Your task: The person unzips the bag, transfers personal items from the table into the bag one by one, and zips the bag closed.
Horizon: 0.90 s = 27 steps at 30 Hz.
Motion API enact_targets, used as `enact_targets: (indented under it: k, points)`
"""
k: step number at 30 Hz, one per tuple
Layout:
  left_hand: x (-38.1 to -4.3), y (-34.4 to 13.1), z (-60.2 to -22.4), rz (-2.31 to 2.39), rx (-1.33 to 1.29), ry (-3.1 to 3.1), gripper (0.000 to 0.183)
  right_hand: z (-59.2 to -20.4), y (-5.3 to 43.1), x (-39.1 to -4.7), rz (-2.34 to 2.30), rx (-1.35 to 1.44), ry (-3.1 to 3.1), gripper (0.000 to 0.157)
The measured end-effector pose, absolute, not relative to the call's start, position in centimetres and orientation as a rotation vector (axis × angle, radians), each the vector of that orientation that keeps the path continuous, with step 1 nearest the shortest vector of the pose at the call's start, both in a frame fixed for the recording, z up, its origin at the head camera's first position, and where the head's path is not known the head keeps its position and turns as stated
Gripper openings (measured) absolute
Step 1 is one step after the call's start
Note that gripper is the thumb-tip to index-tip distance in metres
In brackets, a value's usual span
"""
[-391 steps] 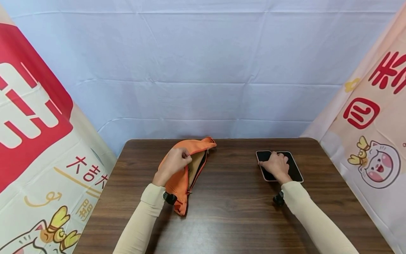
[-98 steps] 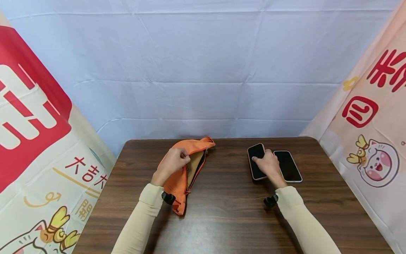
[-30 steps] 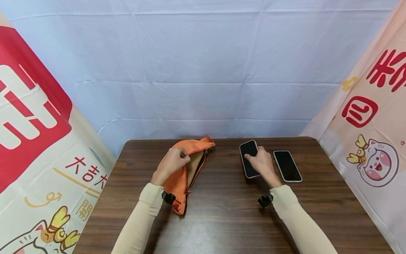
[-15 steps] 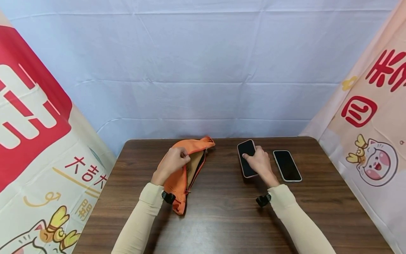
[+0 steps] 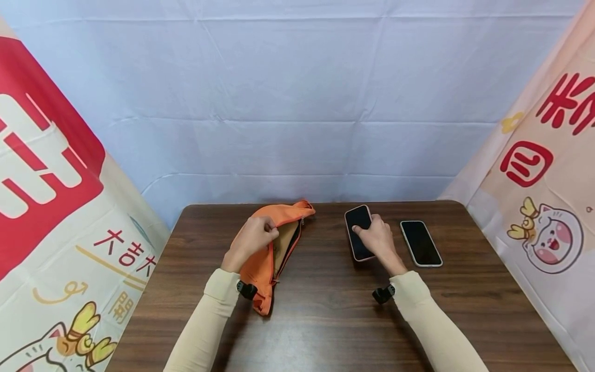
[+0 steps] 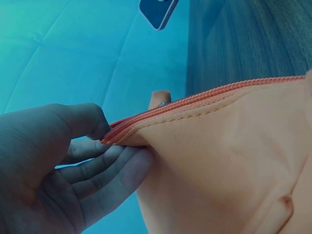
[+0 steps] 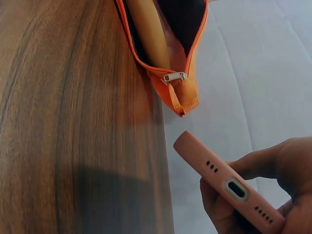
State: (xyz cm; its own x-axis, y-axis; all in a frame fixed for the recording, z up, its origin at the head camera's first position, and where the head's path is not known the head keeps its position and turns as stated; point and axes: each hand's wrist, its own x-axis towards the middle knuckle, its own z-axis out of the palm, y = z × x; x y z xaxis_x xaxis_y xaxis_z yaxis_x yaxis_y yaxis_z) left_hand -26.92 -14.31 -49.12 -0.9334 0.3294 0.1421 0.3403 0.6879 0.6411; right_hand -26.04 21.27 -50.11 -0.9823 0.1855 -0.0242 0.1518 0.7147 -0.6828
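Observation:
My left hand (image 5: 251, 238) pinches the edge of an orange zippered bag (image 5: 259, 268) on the left of the table. The bag's zip is undone and its tan and black inside shows; in the left wrist view, thumb and fingers nip the fabric beside the zip end. To the right, my right hand (image 5: 378, 238) grips a smartphone (image 5: 359, 245) in a pink case (image 7: 234, 185), thumb on the dark screen and fingers beneath. That phone is held above the table, tilted, apart from the bag. A metal zip pull (image 7: 174, 77) sits at the bag's far end.
A second smartphone (image 5: 421, 243) in a pale case lies face up on the brown wooden table (image 5: 325, 310), right of my right hand. Behind the table's back edge hangs a white cloth (image 5: 297, 103). Printed banners (image 5: 553, 206) flank both sides.
The phones lay side by side 13 seconds ago. My right hand has since carried the pink-cased one left, with a slight leftward drift in the last second. My left hand stays on the bag.

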Motion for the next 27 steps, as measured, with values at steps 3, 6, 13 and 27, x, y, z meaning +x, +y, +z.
enact_targets:
  k: [3,6,13,27]
  points:
    - [-26.9,-14.3,-49.0,-1.096,-0.574,-2.866,0.010,-50.0,21.1,-26.0,1.151,-0.277,-2.860,0.065]
    - [-26.9,-14.3,-49.0,-1.103,-0.579,-2.865,0.011,-50.0,20.9,-25.9,1.157,-0.276,-2.857,0.066]
    - [-27.0,-14.3,-49.1,-1.101,-0.579,-2.865,0.011,-50.1,20.5,-26.0,1.122,-0.278,-2.852,0.065]
    - [-27.0,-14.4,-49.0,-1.105,-0.584,-2.863,0.009,-50.2,20.1,-26.0,1.138,-0.263,-2.837,0.065]
